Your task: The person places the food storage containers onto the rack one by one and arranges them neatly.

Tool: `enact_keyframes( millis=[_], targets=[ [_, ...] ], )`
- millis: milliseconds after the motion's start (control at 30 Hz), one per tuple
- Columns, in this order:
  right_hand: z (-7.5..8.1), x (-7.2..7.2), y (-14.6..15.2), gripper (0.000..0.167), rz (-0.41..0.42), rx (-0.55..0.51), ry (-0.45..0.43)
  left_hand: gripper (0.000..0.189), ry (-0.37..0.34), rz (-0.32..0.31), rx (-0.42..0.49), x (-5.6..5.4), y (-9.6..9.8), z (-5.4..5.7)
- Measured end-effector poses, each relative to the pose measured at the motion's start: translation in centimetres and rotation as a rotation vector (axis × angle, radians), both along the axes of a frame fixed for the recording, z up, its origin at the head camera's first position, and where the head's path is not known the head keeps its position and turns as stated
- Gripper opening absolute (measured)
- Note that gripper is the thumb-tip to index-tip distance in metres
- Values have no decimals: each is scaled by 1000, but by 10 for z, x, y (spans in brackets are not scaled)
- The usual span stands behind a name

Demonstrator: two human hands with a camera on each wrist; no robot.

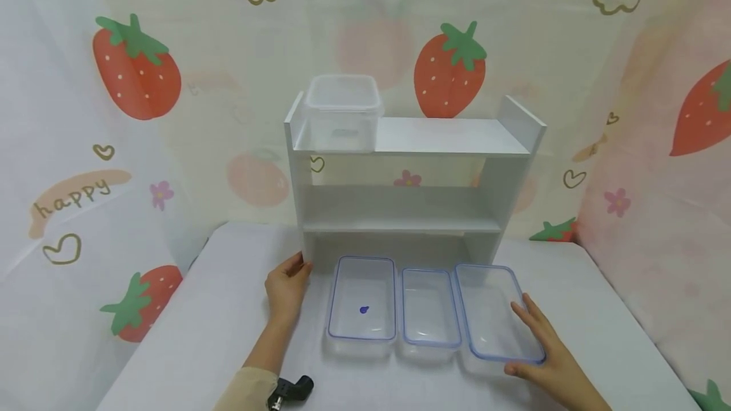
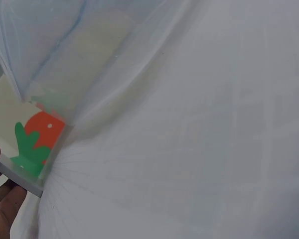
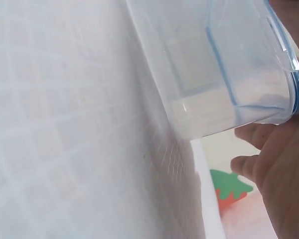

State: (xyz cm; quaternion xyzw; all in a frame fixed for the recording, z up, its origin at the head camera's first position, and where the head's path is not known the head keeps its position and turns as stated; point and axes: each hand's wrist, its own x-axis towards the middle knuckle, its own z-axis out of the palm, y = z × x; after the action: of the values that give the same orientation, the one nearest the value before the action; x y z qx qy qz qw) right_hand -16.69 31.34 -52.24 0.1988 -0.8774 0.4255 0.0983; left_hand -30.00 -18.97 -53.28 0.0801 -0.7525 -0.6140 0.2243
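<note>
My left hand (image 1: 287, 287) pinches the lower left side panel of a white shelf unit (image 1: 402, 209); the left wrist view shows thumb and fingers on either side of the panel's edge (image 2: 21, 180). My right hand (image 1: 548, 354) is spread around the near right corner of a clear lidded container (image 1: 493, 313) with blue trim, fingers at its right side and thumb by its front. Close up, that container (image 3: 204, 64) stands on the white cloth. To its left are a narrower clear container (image 1: 429, 306) and another (image 1: 362, 290) bearing a small purple mark.
A clear box with a whitish lid (image 1: 342, 113) sits at the left end of the top shelf. White cloth covers the table (image 1: 240, 271). Behind hangs a strawberry-print curtain (image 1: 200, 113). A black object (image 1: 296, 389) is beside my left forearm.
</note>
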Motion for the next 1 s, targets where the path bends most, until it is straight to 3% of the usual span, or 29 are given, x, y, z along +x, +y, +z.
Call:
enact_keyframes(
  millis=[167, 533, 1000],
  targets=[
    [-2, 0, 1, 108, 10, 4, -10, 39, 11, 5, -4, -1, 1, 1],
    [-3, 1, 2, 112, 18, 83, 68, 38, 5, 3, 0, 0, 2, 5],
    [-9, 0, 3, 110, 18, 100, 84, 36, 10, 15, -12, 2, 1, 2]
  ],
)
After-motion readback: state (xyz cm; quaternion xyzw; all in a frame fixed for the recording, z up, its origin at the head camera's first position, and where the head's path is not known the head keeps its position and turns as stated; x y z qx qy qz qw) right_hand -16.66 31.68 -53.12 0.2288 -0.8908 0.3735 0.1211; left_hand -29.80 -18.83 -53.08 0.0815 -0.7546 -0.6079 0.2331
